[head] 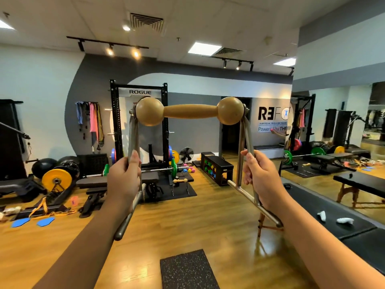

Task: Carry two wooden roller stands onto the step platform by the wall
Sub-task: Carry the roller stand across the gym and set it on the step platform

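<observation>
While fingers hide its legs, roller stand (190, 111) aloft

At centre frame your left hand (124, 178) and right hand (263, 178) each grip a metal leg of the wooden roller stand (190, 111), held raised above the wooden floor (187, 222), with a second stand (180, 181) beyond, centre.

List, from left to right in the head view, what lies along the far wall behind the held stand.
Hanging resistance bands → black ROGUE rack → floor fan → dark doorway → wall logo sign.
</observation>
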`<state>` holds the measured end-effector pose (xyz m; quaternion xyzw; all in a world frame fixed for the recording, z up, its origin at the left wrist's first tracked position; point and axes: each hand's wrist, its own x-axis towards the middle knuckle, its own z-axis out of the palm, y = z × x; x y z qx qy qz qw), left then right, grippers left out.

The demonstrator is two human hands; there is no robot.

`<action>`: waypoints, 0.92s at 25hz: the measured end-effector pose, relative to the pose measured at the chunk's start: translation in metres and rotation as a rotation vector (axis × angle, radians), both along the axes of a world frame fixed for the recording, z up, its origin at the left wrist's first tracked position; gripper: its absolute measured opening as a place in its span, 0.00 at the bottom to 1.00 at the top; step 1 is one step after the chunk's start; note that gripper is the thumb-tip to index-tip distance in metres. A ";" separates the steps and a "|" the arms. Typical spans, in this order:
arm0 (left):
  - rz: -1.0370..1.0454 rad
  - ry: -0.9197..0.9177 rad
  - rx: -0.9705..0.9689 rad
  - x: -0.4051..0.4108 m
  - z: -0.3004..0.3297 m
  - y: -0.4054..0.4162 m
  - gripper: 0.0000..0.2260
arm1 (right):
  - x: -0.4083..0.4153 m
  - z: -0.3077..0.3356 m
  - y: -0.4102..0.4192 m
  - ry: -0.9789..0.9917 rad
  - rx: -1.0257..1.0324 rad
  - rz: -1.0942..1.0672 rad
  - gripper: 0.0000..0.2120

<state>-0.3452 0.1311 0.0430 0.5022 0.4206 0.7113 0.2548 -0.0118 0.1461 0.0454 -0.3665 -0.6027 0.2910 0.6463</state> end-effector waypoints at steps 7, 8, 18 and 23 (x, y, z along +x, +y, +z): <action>0.038 -0.018 -0.020 0.076 -0.023 0.095 0.18 | 0.079 -0.022 0.110 -0.016 -0.004 0.027 0.10; 0.042 -0.023 -0.019 0.081 -0.025 0.116 0.17 | 0.085 -0.024 0.130 -0.011 -0.004 0.030 0.10; 0.080 -0.035 0.002 0.124 -0.017 0.372 0.19 | 0.124 -0.020 0.372 0.024 0.026 0.016 0.10; 0.164 -0.009 -0.045 0.137 -0.018 0.486 0.21 | 0.136 -0.029 0.503 0.023 0.021 0.041 0.10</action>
